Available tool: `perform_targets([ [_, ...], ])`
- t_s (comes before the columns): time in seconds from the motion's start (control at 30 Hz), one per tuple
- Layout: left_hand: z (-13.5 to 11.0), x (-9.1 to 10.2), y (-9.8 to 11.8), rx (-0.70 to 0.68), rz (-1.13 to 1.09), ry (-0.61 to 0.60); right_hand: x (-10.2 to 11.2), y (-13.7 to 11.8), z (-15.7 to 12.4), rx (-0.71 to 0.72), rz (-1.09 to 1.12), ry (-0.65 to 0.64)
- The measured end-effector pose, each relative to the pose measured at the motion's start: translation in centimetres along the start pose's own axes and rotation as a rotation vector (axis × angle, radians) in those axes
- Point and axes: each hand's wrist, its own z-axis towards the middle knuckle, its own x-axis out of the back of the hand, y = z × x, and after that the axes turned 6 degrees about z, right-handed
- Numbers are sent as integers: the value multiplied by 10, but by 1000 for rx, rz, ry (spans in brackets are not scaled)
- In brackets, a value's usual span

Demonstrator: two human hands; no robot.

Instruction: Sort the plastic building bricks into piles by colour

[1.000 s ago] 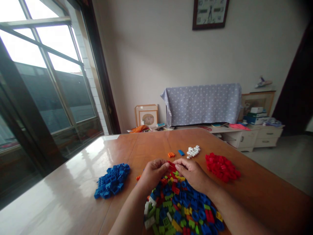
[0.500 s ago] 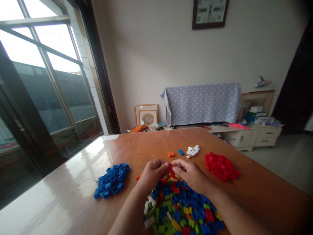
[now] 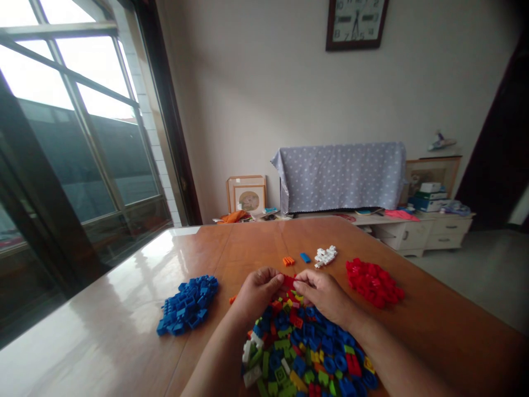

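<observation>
My left hand (image 3: 257,291) and my right hand (image 3: 324,292) meet at the far edge of a mixed pile of coloured bricks (image 3: 306,353) on the wooden table (image 3: 124,331). Both have fingers curled in a pinch around a red brick piece (image 3: 288,282) held between them. A sorted heap of blue bricks (image 3: 188,304) lies to the left, a heap of red bricks (image 3: 374,282) to the right.
Beyond the hands lie a few orange bricks (image 3: 289,261), a single blue brick (image 3: 305,257) and a small cluster of white bricks (image 3: 326,256). A window wall runs along the left. A cloth-covered object (image 3: 341,175) and a low cabinet (image 3: 417,231) stand behind the table.
Both hands stay pinched together over the far edge of the mixed pile, with only slight finger movement on the red piece.
</observation>
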Motion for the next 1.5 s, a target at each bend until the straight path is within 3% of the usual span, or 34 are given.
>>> perform_targets([
  [0.53,-6,5,8,0,3,-47,7,-7,-3,17,-10,-66],
  [0.7,1,17,12,-37,44,201,14,4,3,101,8,4],
  [0.87,5,28,25,-85,95,434,18,13,7,198,-124,147],
  [1.07,0,36,27,-90,125,551,23,18,8,250,-257,179],
  [1.27,-2,64,15,-11,286,552,29,19,9,267,-316,293],
  [1.5,15,108,-2,82,449,519,25,14,6,300,-366,236],
])
